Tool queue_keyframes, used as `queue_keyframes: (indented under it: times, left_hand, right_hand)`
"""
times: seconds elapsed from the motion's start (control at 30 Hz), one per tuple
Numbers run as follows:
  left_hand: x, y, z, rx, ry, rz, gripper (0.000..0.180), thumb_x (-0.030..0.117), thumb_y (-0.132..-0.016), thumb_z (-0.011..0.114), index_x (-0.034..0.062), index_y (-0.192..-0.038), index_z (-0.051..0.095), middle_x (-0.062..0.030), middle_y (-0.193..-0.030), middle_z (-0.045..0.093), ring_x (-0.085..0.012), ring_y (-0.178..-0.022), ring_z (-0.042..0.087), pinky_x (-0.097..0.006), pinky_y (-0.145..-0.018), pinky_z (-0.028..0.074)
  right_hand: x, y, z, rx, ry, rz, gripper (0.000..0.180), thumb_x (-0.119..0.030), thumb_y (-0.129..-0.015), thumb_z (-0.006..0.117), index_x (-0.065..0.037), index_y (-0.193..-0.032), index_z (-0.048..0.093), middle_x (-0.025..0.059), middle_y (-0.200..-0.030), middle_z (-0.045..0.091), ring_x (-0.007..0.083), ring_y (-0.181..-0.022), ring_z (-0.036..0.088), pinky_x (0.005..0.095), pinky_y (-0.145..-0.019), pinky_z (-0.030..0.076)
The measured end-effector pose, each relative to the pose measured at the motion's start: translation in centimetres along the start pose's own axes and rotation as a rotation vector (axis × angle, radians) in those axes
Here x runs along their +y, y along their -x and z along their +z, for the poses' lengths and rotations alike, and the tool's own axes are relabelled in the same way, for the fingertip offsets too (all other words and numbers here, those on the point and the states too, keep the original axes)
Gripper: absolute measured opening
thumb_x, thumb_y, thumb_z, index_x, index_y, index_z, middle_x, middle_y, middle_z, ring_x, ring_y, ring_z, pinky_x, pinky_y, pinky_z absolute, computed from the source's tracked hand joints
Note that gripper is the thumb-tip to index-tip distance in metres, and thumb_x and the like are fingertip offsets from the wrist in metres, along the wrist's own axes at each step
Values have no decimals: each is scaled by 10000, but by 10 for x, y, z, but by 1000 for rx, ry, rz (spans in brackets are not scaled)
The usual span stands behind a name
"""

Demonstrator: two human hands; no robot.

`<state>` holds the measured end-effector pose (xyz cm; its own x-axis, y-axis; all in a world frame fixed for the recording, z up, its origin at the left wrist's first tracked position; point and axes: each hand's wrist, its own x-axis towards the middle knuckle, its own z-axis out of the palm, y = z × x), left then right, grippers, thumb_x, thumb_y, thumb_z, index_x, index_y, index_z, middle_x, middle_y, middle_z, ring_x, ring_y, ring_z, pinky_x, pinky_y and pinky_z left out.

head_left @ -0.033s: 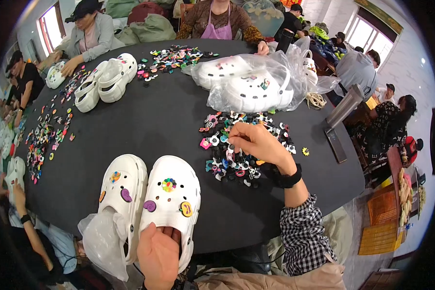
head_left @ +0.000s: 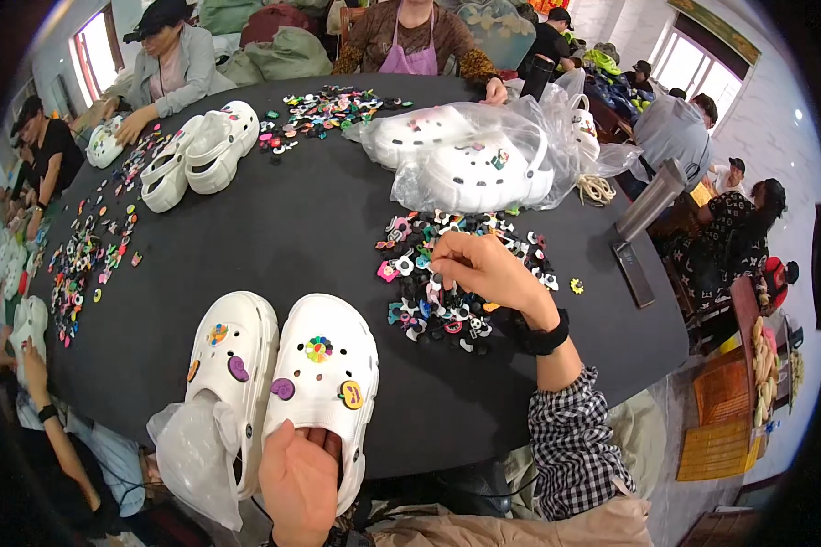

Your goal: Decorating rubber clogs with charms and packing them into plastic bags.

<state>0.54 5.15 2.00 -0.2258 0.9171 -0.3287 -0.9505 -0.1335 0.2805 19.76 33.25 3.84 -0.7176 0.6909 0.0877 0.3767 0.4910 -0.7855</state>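
A white clog [head_left: 337, 333] stands toe-away at the near edge of the table, with colourful charms on its upper: a rainbow flower, a purple spiral and a yellow-orange piece. The fingers of my left hand [head_left: 299, 483] reach into its opening and grip it, partly hidden inside. Its mate, another white clog [head_left: 246, 337], leans beside it on the left, with clear plastic wrap [head_left: 196, 451] bunched in its opening. My right hand [head_left: 488, 269] is pinched over a pile of shoe charms [head_left: 438, 314]. Something small and dark shows at its fingertips; whether it is held is unclear.
Bagged white clogs [head_left: 483, 173] lie behind the charm pile. At right are a steel tumbler [head_left: 652, 201] and a dark phone [head_left: 632, 273]. More clogs [head_left: 219, 150] and charm heaps [head_left: 333, 108] sit farther back and left. Other people sit around the black table [head_left: 292, 242].
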Motion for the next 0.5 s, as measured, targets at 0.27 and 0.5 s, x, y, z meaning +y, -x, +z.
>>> queue_keyframes:
  times: [0.27,0.5]
  left_hand:
    - [-1,0,5,49,-21,38,152,177,-971,559,34,-1011,592,-75,-962,624,-202,-909,561,-344,-858,446]
    - [-3,-3,-6,-32,-14,41,152,175,-966,567,34,-1015,596,-71,-961,625,-204,-900,561,-347,-855,454]
  right_hand:
    - [11,-4,7,-79,-160,-175,107,-38,-869,696,-19,-951,629,42,-778,677,114,-683,625,275,-629,491]
    - [5,-5,12,-8,48,-221,202,-18,-811,729,-40,-966,601,61,-805,663,183,-709,634,317,-659,502]
